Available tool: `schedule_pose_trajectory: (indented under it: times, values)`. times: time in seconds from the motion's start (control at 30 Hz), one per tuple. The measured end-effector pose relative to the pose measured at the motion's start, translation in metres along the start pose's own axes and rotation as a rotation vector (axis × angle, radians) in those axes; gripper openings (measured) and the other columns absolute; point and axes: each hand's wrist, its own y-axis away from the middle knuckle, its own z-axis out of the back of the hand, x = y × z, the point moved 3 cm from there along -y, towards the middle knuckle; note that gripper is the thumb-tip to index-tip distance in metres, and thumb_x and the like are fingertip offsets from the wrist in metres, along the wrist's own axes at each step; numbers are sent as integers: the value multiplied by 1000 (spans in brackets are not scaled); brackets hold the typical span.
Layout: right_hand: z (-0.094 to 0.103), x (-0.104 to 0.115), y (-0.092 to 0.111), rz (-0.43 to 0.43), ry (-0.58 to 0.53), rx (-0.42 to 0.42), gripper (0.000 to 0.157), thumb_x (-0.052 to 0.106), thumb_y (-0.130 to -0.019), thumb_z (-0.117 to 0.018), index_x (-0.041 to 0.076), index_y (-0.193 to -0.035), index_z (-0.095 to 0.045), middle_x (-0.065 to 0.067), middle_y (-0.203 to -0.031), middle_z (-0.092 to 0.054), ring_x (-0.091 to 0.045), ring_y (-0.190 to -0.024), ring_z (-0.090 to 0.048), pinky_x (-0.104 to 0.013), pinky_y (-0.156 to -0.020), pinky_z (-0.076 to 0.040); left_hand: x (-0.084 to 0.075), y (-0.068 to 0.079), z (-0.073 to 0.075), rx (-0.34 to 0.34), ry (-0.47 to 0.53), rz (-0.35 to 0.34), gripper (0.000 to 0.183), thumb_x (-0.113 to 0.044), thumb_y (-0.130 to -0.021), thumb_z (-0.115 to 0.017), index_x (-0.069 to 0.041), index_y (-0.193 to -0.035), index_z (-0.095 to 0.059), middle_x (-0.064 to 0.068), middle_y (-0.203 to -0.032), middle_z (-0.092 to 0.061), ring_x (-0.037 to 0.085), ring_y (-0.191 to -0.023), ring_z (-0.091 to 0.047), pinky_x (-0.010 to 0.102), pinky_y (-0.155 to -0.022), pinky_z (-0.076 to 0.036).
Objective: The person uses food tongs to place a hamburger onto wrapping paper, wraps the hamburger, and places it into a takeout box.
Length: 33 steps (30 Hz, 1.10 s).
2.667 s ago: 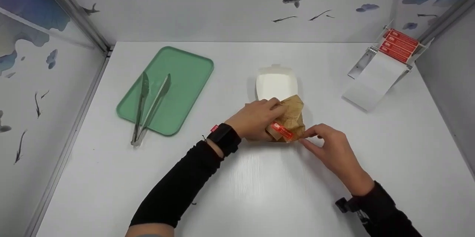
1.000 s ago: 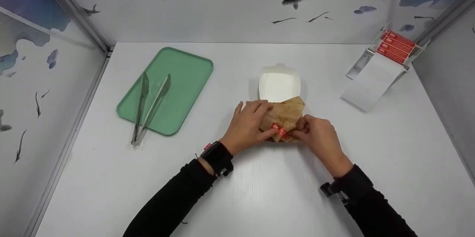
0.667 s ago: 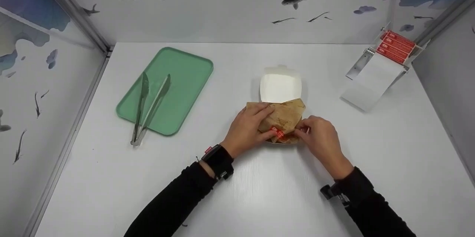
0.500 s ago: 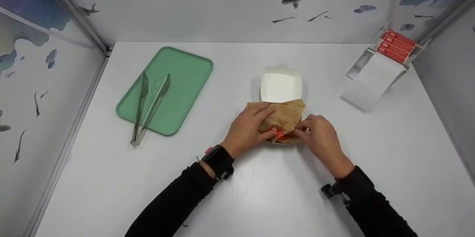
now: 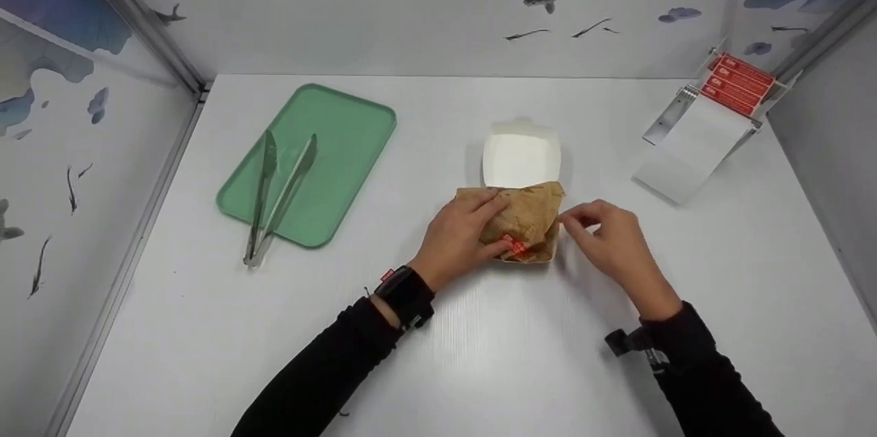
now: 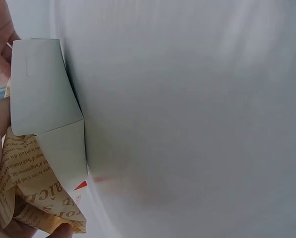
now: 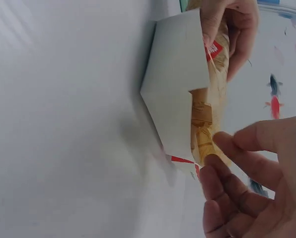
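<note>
A crumpled brown paper wrapper (image 5: 527, 207) with printed lettering, bundled round something hidden, sits in the bottom half of a white clamshell food box (image 5: 522, 153). The box's lid stands open on the far side. My left hand (image 5: 458, 235) holds the bundle from the left, its fingers over the paper and its thumb by a red sticker (image 7: 213, 48). At the right edge, my right hand (image 5: 613, 238) brings thumb and forefinger together on the paper's border. In the right wrist view, folded paper (image 7: 202, 116) shows behind the box's side wall, close to my right fingertips (image 7: 218, 141).
On the left lies a green tray (image 5: 342, 142) with metal tongs (image 5: 260, 194) resting across it, handle end over the white table (image 5: 438, 368). A metal and clear dispenser (image 5: 692, 139) with red labels (image 5: 736, 84) stands at the back right. Fish-patterned walls (image 5: 438, 19) border the table.
My right hand first came in to the wrapper's lower right, then shifted up and outward along its edge. My left hand turned and settled on the bundle's left side. The box edged right.
</note>
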Motion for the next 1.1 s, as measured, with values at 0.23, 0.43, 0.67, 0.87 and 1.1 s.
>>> schedule_pose_trajectory:
  times: [0.23, 0.43, 0.67, 0.87, 1.1]
  values:
    - [-4, 2, -35, 1, 4, -63, 42, 30, -109, -65, 0, -136, -71, -22, -101, -73, -35, -93, -69, -34, -77, -48, -1, 0, 1, -11, -36, 3, 69, -47, -93, -84, -18, -152, -61, 5, -157, -59, 25, -145, -56, 48, -119, -48]
    - [-14, -5, -48, -36, -8, -51, 30, 21, -106, -68, -4, -121, -76, -21, -98, -73, -33, -90, -68, -31, -75, -48, -3, 0, -1, -12, -66, -11, 68, -48, -94, -82, -19, -152, -60, 5, -157, -59, 25, -146, -55, 49, -120, -47]
    - [-17, -5, -47, -31, -21, -84, 24, 20, -105, -71, -3, -107, -77, -21, -100, -74, -34, -93, -70, -34, -80, -50, -6, 2, -3, -31, -96, 3, 66, -48, -94, -82, -20, -151, -61, 6, -156, -60, 25, -145, -58, 52, -121, -46]
    - [-18, -5, -37, -48, -29, -104, 25, 22, -101, -76, -2, -102, -81, -23, -107, -71, -42, -102, -68, -46, -87, -50, -9, 3, -2, -46, -118, 7, 63, -48, -95, -80, -20, -149, -62, 6, -154, -62, 26, -143, -60, 55, -121, -46]
    - [-28, -5, -35, -55, 47, -76, 22, 14, -98, -79, -7, -99, -83, -29, -111, -68, -48, -108, -62, -57, -95, -47, -10, 4, -2, -47, -133, 14, 63, -49, -96, -80, -20, -149, -62, 5, -154, -62, 25, -143, -60, 54, -120, -46]
